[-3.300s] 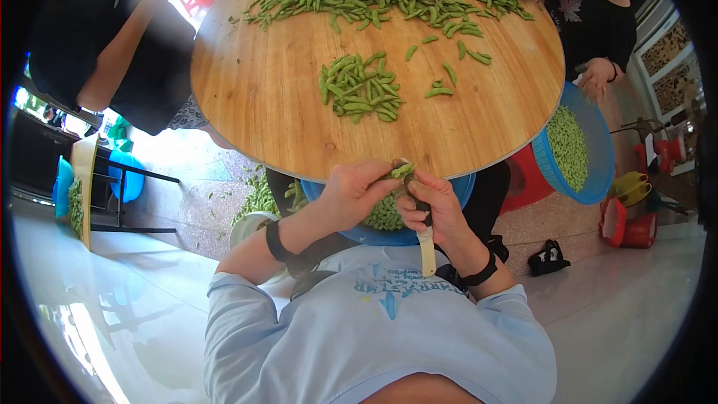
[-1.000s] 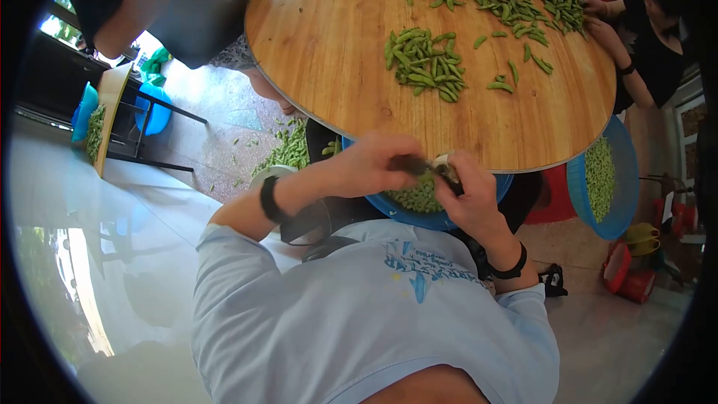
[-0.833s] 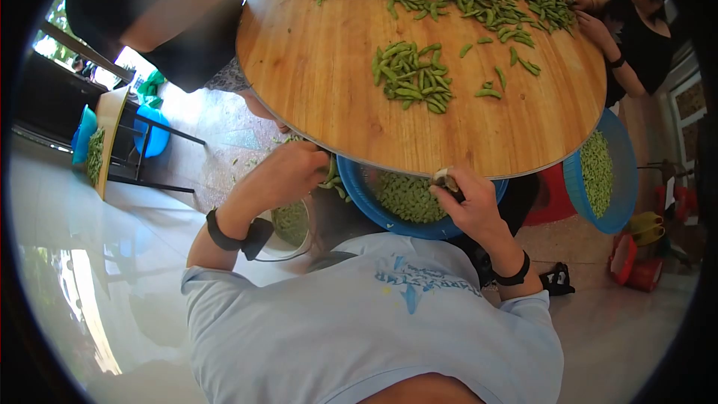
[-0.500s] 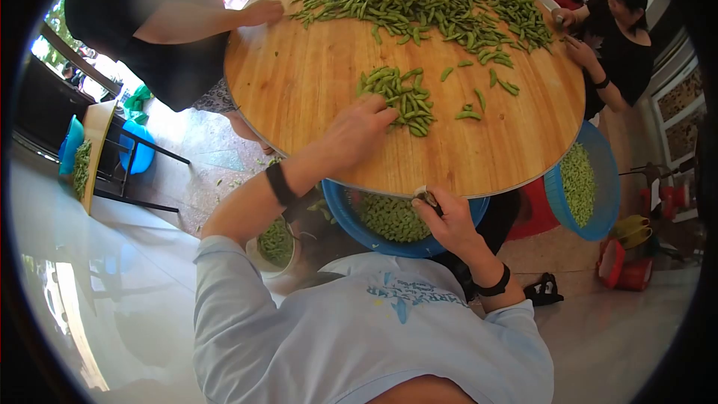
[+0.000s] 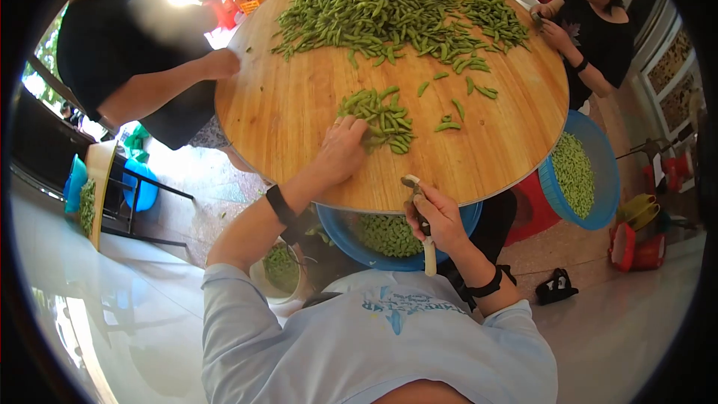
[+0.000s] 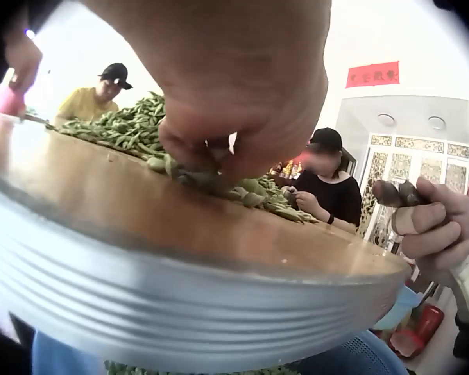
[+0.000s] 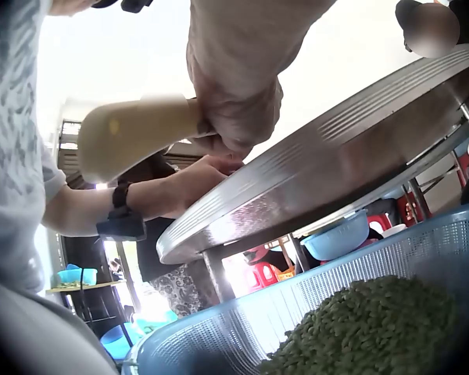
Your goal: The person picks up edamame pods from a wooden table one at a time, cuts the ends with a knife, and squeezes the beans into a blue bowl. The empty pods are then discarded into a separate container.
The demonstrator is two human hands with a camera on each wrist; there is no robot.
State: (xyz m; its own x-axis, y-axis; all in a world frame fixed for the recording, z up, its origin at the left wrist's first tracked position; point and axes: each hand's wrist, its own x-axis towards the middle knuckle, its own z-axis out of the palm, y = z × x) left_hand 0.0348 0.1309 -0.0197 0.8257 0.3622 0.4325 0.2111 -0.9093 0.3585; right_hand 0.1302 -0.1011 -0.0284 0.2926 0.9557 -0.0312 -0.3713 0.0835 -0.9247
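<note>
At the near left edge of a small pile of green soybean pods (image 5: 390,121) on the round wooden table (image 5: 479,172), my left hand (image 5: 340,151) reaches down. In the left wrist view its thumb and fingertips close together on pods, partly hidden under the hand. My right hand (image 5: 441,221), just off the table's near edge, grips a tool with a long cream handle (image 7: 133,133); the part between the fingers looks dark, and its tip is hidden. Beneath the table edge, in front of my lap, sits a blue basin (image 5: 336,230) of shelled green beans (image 7: 367,328).
A big heap of pods (image 5: 374,7) covers the table's far side. Another blue basin (image 5: 607,179) of beans stands at the right, and a bucket (image 5: 301,284) at the left. A person (image 5: 598,37) sits at the far right; another person (image 5: 142,67) is at the left edge.
My left hand has left the right hand, swung left off the table, then come forward to the small pile. The right hand keeps its tool near the table's edge. The head view has shifted.
</note>
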